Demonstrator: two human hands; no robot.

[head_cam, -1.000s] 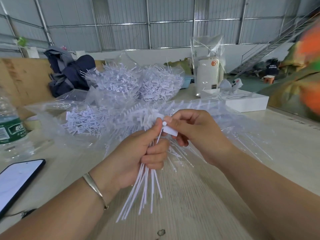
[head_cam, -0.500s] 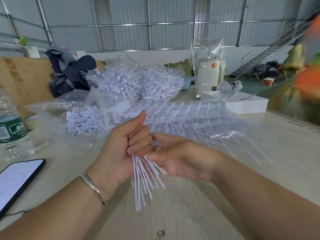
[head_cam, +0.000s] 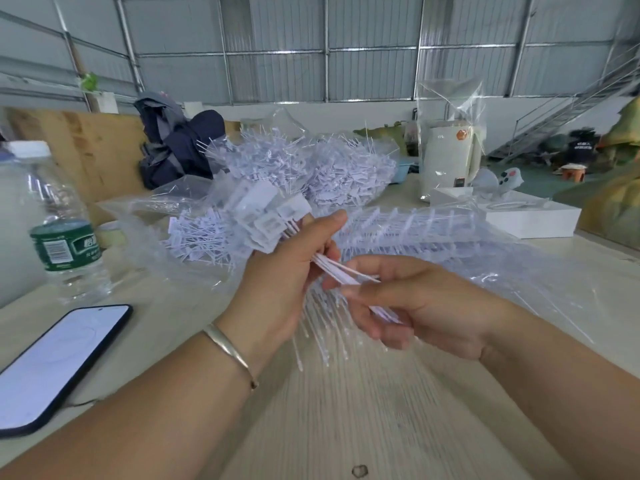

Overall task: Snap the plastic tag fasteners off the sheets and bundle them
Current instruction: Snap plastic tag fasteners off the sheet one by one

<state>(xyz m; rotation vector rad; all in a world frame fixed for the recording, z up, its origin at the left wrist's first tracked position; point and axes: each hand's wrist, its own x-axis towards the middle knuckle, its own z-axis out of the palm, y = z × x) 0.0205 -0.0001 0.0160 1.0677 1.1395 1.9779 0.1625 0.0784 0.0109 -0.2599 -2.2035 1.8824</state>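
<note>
Bundle of white tag fasteners point(head_cam: 273, 220) gripped in left hand point(head_cam: 277, 289), flat tag heads fanned up and to the left above the knuckles, thin tails point(head_cam: 325, 344) hanging down below the fist, over the pale wooden surface point(head_cam: 363, 410). Left fingers curled round the stems; metal bangle point(head_cam: 230, 349) on that wrist. Right hand point(head_cam: 426, 306) held just beside the left, palm turned inward, fingers loosely curled, several stems point(head_cam: 341, 271) of the same bundle passing between thumb and fingers; blurred, so exact pinch hard to make out. Sheets of unsnapped fasteners point(head_cam: 433, 230) lay behind both hands under clear plastic, spread toward the right. Further back, two heaps of loose fasteners point(head_cam: 311, 168) in clear bags, plus a smaller flat pile point(head_cam: 197, 237) at left. Water bottle point(head_cam: 52, 230) with green label stood upright at far left; phone point(head_cam: 59, 362) with lit screen lay face up near the left forearm. White box point(head_cam: 533, 220) sat at right rear, white appliance in plastic wrap point(head_cam: 446, 161) behind it. Dark bundled clothing point(head_cam: 176, 150) against a plywood board at left rear.
</note>
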